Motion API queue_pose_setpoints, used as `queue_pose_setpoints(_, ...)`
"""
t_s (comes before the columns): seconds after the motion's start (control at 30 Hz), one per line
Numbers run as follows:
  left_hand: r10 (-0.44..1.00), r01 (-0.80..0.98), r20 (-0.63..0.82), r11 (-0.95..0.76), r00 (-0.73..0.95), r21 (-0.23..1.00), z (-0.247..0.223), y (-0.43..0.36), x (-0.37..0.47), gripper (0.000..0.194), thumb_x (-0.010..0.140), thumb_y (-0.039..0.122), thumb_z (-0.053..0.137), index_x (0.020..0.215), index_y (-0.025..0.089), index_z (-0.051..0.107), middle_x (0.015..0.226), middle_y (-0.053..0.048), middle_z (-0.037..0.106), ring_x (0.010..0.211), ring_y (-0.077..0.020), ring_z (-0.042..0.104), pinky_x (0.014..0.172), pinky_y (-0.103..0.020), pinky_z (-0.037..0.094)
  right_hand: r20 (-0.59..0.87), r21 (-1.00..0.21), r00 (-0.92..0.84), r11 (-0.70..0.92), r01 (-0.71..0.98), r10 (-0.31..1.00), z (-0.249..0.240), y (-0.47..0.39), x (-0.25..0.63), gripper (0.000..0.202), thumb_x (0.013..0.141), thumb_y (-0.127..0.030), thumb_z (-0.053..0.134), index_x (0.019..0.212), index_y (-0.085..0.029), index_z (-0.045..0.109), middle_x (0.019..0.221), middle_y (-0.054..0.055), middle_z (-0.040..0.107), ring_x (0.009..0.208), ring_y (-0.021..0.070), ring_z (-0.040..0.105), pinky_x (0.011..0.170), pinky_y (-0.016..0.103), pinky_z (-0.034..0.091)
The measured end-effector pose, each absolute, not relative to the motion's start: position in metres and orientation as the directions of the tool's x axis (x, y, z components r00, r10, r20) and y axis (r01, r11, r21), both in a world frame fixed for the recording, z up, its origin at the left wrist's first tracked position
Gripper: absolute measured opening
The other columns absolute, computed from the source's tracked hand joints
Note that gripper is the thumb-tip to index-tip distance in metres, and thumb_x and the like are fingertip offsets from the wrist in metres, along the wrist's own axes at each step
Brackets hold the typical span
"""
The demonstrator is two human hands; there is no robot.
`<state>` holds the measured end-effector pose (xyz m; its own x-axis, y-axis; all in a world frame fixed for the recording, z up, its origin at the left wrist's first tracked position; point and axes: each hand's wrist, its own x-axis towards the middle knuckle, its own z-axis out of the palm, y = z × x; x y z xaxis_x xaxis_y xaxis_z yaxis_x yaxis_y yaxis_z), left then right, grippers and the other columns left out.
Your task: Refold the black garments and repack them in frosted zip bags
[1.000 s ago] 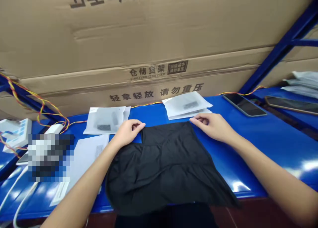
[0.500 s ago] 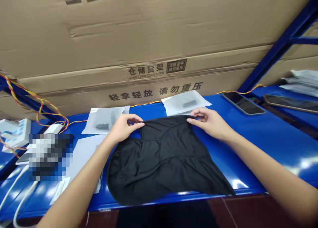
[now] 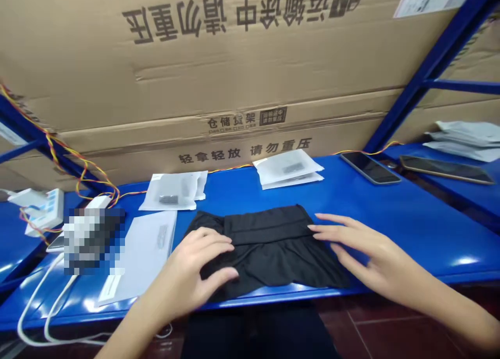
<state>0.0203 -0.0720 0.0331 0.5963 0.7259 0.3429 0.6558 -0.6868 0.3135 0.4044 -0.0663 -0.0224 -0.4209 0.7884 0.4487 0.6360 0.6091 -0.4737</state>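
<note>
A thin black piece of fabric [image 3: 265, 260] lies on the blue shelf top at its front edge, with its far part folded over into a flat band. My left hand [image 3: 203, 260] rests over the fabric's left side, fingers and thumb apart, gripping nothing. At the right end of the band is my right hand [image 3: 363, 249], open with spread fingers, its fingertips at or just above the cloth. Part of the garment-like cloth is hidden under my left hand, and its exact kind does not show.
Frosted packets [image 3: 172, 191] and another packet pair [image 3: 289, 169] lie behind the cloth, near a large cardboard box [image 3: 242, 67]. A packet stack [image 3: 140, 249] sits left, beside white cables [image 3: 50, 301]. A phone [image 3: 370, 168] lies right, near a blue upright [image 3: 414, 83].
The far edge of the black fabric has been folded toward me and let go. Both hands have come nearer and opened. The camera view has shifted slightly.
</note>
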Motion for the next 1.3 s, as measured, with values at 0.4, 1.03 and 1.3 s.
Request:
queue_pose_setpoints(0.4, 0.69, 0.725, 0.57, -0.652, 0.446, 0.222, 0.004, -0.157, -0.021, 0.034, 0.101, 0.019, 0.059, 0.128, 0.033, 0.073, 0.105, -0.003, 0.084, 0.091, -0.0249, 0.082, 0.089, -0.037, 0.068, 0.455, -0.614, -0.306, 0.543, 0.573, 0.836, -0.04, -0.126, 0.414, 0.032, 0.097, -0.025, 0.063, 0.117, -0.043, 0.08, 0.112, 0.0, 0.082, 0.106, 0.0283, 0.079, 0.086, 0.039, 0.068)
queue_pose_setpoints(1.03, 0.656, 0.705, 0.606, -0.677, 0.45, 0.21, -0.003, -0.072, 0.053, 0.024, 0.106, 0.026, 0.058, 0.125, 0.022, 0.072, 0.131, -0.01, 0.074, 0.127, -0.0294, 0.068, 0.108, -0.048, 0.058, 0.269, -0.505, 0.162, -0.005, 0.863, 0.949, -0.028, -0.059, 0.342, 0.04, 0.09, -0.061, 0.058, 0.091, -0.022, 0.066, 0.091, 0.011, 0.069, 0.088, 0.0322, 0.068, 0.08, 0.045, 0.054)
queue_pose_setpoints(1.3, 0.644, 0.712, 0.514, -0.697, 0.567, 0.087, -0.026, -0.096, 0.046, 0.038, 0.108, 0.03, 0.054, 0.142, 0.017, 0.064, 0.149, -0.014, 0.065, 0.14, -0.0351, 0.06, 0.112, -0.057, 0.058, 0.068, -0.856, 0.277, -0.087, 0.51, 0.959, -0.021, -0.044, 0.36, 0.038, 0.081, -0.055, 0.068, 0.102, -0.024, 0.062, 0.086, 0.006, 0.074, 0.076, 0.0274, 0.071, 0.064, 0.037, 0.054)
